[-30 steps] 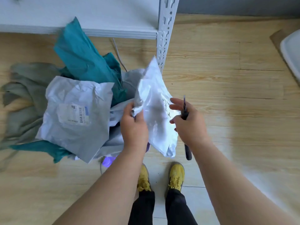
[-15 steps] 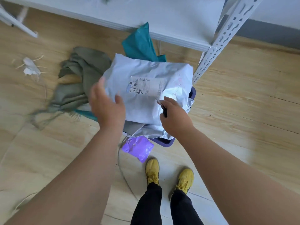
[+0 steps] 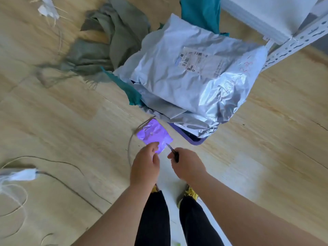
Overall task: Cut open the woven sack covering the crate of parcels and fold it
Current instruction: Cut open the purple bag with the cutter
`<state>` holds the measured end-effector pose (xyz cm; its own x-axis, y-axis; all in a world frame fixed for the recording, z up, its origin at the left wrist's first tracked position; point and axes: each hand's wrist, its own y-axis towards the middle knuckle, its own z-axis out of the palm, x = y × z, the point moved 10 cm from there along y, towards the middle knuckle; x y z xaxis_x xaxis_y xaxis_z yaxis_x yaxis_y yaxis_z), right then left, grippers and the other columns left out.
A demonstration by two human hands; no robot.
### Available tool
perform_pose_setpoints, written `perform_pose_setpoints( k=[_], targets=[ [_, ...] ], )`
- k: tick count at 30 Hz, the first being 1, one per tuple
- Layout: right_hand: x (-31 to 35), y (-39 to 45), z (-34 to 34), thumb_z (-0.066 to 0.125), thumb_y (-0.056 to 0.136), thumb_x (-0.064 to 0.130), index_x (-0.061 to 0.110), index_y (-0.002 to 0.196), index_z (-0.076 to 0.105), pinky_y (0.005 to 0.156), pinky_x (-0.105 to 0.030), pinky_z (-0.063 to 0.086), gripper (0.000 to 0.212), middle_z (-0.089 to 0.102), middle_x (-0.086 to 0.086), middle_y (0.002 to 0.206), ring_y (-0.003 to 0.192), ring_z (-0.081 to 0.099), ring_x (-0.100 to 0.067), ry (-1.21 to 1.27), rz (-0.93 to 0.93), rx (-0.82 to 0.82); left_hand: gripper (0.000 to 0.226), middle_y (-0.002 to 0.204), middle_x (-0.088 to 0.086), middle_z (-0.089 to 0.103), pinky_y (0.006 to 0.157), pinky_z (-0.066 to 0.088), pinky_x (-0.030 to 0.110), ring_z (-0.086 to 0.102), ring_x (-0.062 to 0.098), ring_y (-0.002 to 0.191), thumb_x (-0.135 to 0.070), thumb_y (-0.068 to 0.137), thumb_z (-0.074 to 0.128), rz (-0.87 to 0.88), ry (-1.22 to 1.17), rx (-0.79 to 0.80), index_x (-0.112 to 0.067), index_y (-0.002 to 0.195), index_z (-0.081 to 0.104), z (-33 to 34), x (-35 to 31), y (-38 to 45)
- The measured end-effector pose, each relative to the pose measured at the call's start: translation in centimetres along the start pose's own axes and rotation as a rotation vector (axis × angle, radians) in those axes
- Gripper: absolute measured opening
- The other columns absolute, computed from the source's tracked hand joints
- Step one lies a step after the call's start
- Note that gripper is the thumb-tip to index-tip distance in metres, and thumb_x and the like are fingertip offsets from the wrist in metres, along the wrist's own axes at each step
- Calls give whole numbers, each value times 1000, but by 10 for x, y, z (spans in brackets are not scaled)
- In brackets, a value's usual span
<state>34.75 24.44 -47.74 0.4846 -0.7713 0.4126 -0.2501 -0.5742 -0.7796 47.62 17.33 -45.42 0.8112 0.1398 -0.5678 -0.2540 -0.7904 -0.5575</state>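
Observation:
The grey-green woven sack [image 3: 113,41] lies crumpled on the floor, left of the crate. Teal sack fabric [image 3: 200,13] shows behind the pile, and another strip [image 3: 124,87] pokes out at its left. Silver-grey parcels [image 3: 186,77] are heaped on the purple crate [image 3: 192,140], of which only a near corner shows. A small purple pouch [image 3: 152,134] lies on the floor in front. My left hand [image 3: 145,167] hangs over the pouch's near edge with relaxed fingers. My right hand [image 3: 188,164] grips a small black-handled knife [image 3: 173,151], its blade pointing at the pouch.
A white shelf board [image 3: 262,16] and its slotted metal post [image 3: 298,38] stand at the top right. Loose strings [image 3: 71,176] and white scraps [image 3: 23,174] lie on the wooden floor at the left. More scraps [image 3: 48,9] lie top left. My yellow shoes [image 3: 190,194] are below.
The labelled parcel my hands were handling now lies on top of the pile. Both hands have drawn back toward me, down by the purple pouch. The knife stays in my right hand.

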Motion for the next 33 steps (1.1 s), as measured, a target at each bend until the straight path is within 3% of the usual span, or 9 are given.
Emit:
perform_pose_setpoints(
  k=[6,12,15,20,24,26,28,30,33],
  targets=[
    [-55,90,90,45,90,14,19,116,62,84,-35,50,32,64,-6,115,107,59,-28,-178,87,143,47,140,7,52,106,37,33,51,20,126,-15,94,54,-469,-213,218,-15,140,44,73,143,47],
    [-89,200,147,48,86,8,15,125,54,87,-42,53,39,63,-10,110,96,65,-34,-37,192,136,59,147,2,44,106,37,32,44,20,132,-23,94,52,-493,-250,244,-19,149,31,125,212,125],
    [-94,246,174,52,87,10,17,141,42,91,-47,52,54,56,-8,111,106,63,-37,44,192,147,62,149,3,40,100,42,30,47,22,129,-22,93,52,-522,-255,264,-19,150,26,154,236,153],
    [-111,295,192,55,87,10,14,148,26,86,-48,55,68,47,-14,134,108,61,-36,57,243,113,69,147,8,42,87,47,31,53,29,120,-22,91,54,-539,-253,260,-18,151,20,194,262,182],
    [-123,315,203,59,88,17,15,150,13,91,-51,52,77,37,-13,141,113,57,-38,41,244,118,68,136,9,52,93,48,37,55,29,114,-14,83,63,-627,-475,140,-13,143,30,215,284,200],
    [-125,318,217,64,89,19,20,150,11,81,-44,57,81,42,-8,129,104,64,-33,197,260,181,81,137,-1,45,88,39,25,48,16,112,-13,82,69,-670,-623,150,-14,147,20,230,288,202],
    [-122,317,230,66,89,17,17,144,25,69,-34,58,69,52,-5,109,82,67,-22,371,295,236,86,140,-2,39,86,31,22,44,16,120,-15,83,70,-701,-704,192,-13,149,15,242,289,201],
    [-122,315,231,64,90,14,4,124,46,70,-36,58,39,59,-8,88,66,62,-18,440,324,191,75,136,3,45,85,33,23,47,19,119,-20,86,67,-722,-710,158,-11,146,23,240,294,198],
    [-115,296,211,62,90,20,6,102,55,75,-42,55,19,62,-10,80,70,61,-29,314,279,38,70,127,4,54,81,38,26,55,24,108,-33,89,63,-865,-684,-31,-10,146,29,210,306,168]
  ],
)
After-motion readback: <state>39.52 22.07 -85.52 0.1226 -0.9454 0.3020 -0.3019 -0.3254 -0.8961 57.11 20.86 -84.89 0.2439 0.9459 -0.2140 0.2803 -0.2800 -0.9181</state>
